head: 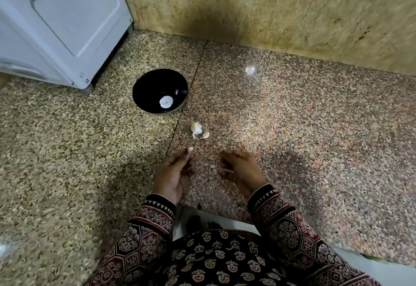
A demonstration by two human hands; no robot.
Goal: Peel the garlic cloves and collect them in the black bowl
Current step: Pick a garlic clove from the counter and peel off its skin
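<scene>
Pinching 1 clove [190,149] in our left hand [173,173]; right hand [242,168] loosely curled, looks empty. So far the black bowl [144,83] holds 1 pale piece [166,101]; garlic cluster [196,128] and loose clove [206,134] wait on counter [292,116].

Single head-worn wide-angle view, looking steeply down and forward, close over the speckled countertop [292,128]

I see a round black bowl [146,83] standing upright, left of centre in the frame, with one pale round piece [166,102] lying on its bottom. Just below and to its right lies a white clump of garlic [196,128], skin on, with a small loose clove [205,135] just beside it. Lower down, a third clove [190,149] is pinched at the fingertips of the left hand [172,174].
</scene>
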